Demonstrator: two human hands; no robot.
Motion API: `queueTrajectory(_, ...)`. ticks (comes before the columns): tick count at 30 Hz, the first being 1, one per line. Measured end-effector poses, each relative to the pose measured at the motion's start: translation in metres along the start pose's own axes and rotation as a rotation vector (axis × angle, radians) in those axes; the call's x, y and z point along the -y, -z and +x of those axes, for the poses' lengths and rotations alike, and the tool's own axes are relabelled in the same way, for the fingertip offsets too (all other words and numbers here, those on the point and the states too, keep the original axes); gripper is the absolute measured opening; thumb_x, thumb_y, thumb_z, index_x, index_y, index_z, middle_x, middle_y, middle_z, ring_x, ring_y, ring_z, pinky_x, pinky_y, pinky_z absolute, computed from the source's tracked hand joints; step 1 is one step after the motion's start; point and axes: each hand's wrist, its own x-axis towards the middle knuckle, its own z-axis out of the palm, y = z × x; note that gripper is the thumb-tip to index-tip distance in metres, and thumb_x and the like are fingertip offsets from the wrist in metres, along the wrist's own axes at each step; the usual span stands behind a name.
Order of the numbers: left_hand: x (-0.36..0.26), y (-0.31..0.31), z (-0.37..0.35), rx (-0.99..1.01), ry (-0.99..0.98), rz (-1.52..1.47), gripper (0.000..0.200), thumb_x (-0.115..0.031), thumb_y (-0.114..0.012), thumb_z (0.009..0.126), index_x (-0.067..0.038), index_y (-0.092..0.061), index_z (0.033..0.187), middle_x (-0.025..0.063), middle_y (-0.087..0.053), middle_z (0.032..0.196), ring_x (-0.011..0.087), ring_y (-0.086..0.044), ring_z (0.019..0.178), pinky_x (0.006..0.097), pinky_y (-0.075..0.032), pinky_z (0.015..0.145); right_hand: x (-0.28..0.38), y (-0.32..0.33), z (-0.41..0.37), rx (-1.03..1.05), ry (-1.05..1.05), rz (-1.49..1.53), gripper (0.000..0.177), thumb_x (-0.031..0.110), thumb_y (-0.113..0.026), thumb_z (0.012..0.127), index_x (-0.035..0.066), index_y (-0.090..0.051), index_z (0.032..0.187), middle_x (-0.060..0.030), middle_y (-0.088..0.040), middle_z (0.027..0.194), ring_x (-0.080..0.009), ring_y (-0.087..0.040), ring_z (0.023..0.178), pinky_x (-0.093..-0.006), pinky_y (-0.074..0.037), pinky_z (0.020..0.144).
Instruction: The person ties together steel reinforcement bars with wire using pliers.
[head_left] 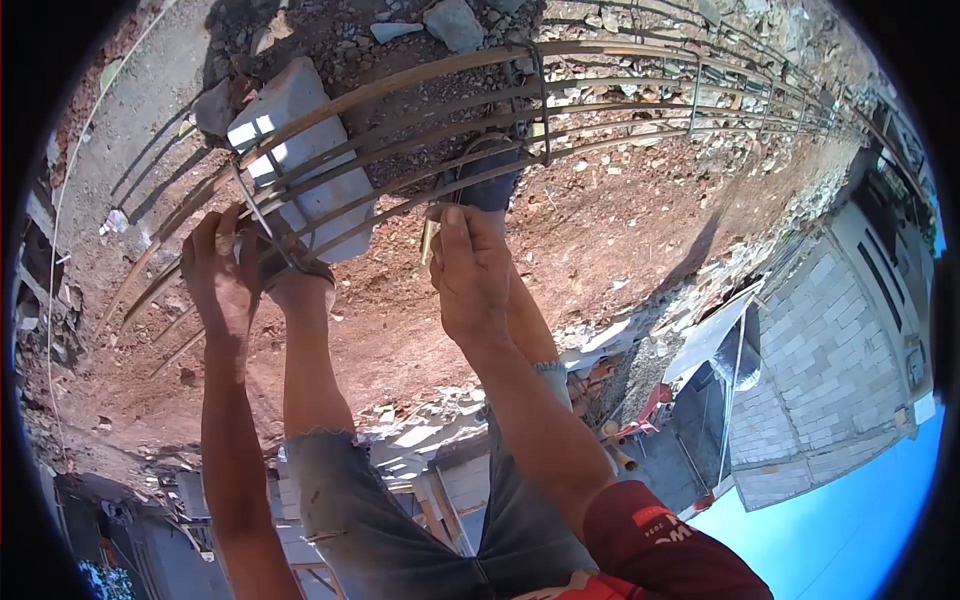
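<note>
A long cage of steel reinforcing bars [420,105] runs across the upper part of the head view, with square stirrups around the bars. My left hand [222,265] is at the cage's left end, its fingers curled around a bar beside a stirrup [258,205]. Just below the bars, my right hand [470,270] is closed with the thumb on top. From its fist sticks a short, thin, brass-coloured metal piece [428,242], whose kind I cannot make out. Another stirrup [543,105] stands around the bars, up and right of my right hand.
A pale concrete block [300,110] lies beneath the bars at left. My feet stand on reddish, rubble-strewn soil [620,220], one shoe [490,175] under the cage. Stones [455,25] lie beyond it. A grey block wall [820,350] rises at right.
</note>
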Motion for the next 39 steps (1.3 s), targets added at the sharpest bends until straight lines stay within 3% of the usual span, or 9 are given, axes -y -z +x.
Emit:
queueTrajectory(1,0.01,-0.006,0.0,-0.011,-0.049,0.092,0.038,-0.015,-0.068,0.082,-0.012,-0.06,0.119,0.0101,-0.059,0.108,0.0301,-0.058,0.096,0.0426,-0.044,0.087,-0.004,-0.006,0.011,0.004,0.01,0.032,0.018,0.022,-0.049,0.099,0.006,-0.057,0.103,0.0074,-0.037,0.059,0.0004,-0.029,0.046,-0.0185,-0.022,0.038)
queueTrajectory(7,0.103,-0.065,-0.029,0.214,0.747,-2.102,0.038,-0.016,-0.045,0.098,-0.004,-0.045,0.135,0.0102,-0.049,0.134,0.0221,-0.046,0.125,0.0344,-0.041,0.099,0.019,-0.054,0.055,-0.031,-0.166,0.415,0.013,0.023,-0.055,0.094,0.011,-0.049,0.096,0.0036,-0.045,0.066,-0.0027,-0.036,0.045,-0.0198,-0.027,0.037)
queueTrajectory(14,0.049,-0.016,-0.002,0.134,-0.327,0.178,0.037,0.003,-0.056,0.086,-0.001,-0.055,0.123,0.0144,-0.057,0.115,0.0292,-0.059,0.104,0.0365,-0.052,0.084,0.013,-0.055,0.101,-0.162,-0.468,0.639,0.006,0.018,-0.051,0.091,0.015,-0.045,0.089,0.0031,-0.043,0.063,-0.0067,-0.034,0.043,-0.023,-0.025,0.036)
queueTrajectory(21,0.017,0.032,0.023,0.455,0.072,-0.375,0.032,-0.003,-0.061,0.085,-0.006,-0.059,0.116,0.0174,-0.061,0.105,0.0357,-0.059,0.097,0.0433,-0.05,0.078,0.035,-0.058,0.065,-0.084,-0.295,0.351,0.01,0.02,-0.051,0.093,0.015,-0.047,0.085,0.005,-0.039,0.059,-0.0057,-0.031,0.041,-0.0221,-0.025,0.036)
queueTrajectory(31,0.02,0.028,0.044,0.195,-0.162,-0.362,0.019,-0.015,-0.055,0.095,0.001,-0.064,0.101,0.0159,-0.065,0.084,0.0293,-0.063,0.072,0.0355,-0.05,0.064,0.023,-0.057,0.082,-0.053,-0.138,0.221,0.012,0.02,-0.049,0.095,0.012,-0.052,0.087,0.0039,-0.042,0.061,-0.0047,-0.036,0.042,-0.0217,-0.026,0.035)
queueTrajectory(34,0.013,-0.002,0.019,0.208,0.223,-0.823,0.02,-0.016,-0.056,0.095,0.0,-0.066,0.101,0.0118,-0.067,0.081,0.0237,-0.064,0.071,0.0324,-0.052,0.066,0.017,-0.035,0.08,-0.037,-0.22,0.196,0.017,0.023,-0.049,0.096,0.009,-0.055,0.09,0.0028,-0.045,0.063,-0.0067,-0.042,0.047,-0.0231,-0.033,0.039)
queueTrajectory(35,0.01,-0.012,0.014,0.17,0.308,-1.007,0.021,-0.017,-0.055,0.096,0.0,-0.066,0.103,0.01,-0.067,0.08,0.0216,-0.065,0.07,0.031,-0.052,0.067,0.015,-0.024,0.079,-0.055,0.139,-0.2,0.02,0.025,-0.048,0.097,0.006,-0.056,0.094,0.0015,-0.047,0.064,-0.0083,-0.045,0.052,-0.024,-0.036,0.045)
queueTrajectory(37,0.008,0.019,0.017,0.749,0.286,-0.171,0.022,-0.014,-0.054,0.096,0.0,-0.064,0.108,0.0084,-0.068,0.092,0.0182,-0.065,0.083,0.0303,-0.052,0.079,0.013,-0.028,0.061,-0.027,0.447,-0.525,0.025,0.027,-0.047,0.097,0.003,-0.057,0.099,0.0003,-0.049,0.066,-0.0098,-0.049,0.058,-0.0249,-0.04,0.05)
queueTrajectory(39,0.004,0.019,0.014,0.662,0.276,-0.252,0.021,-0.014,-0.054,0.096,0.0,-0.064,0.108,0.0086,-0.068,0.093,0.0181,-0.065,0.084,0.0302,-0.052,0.079,0.046,-0.023,0.051,-0.088,-0.187,-0.218,0.034,0.028,-0.043,0.099,-0.002,-0.054,0.109,-0.0056,-0.055,0.077,-0.0156,-0.053,0.071,-0.0293,-0.045,0.067)
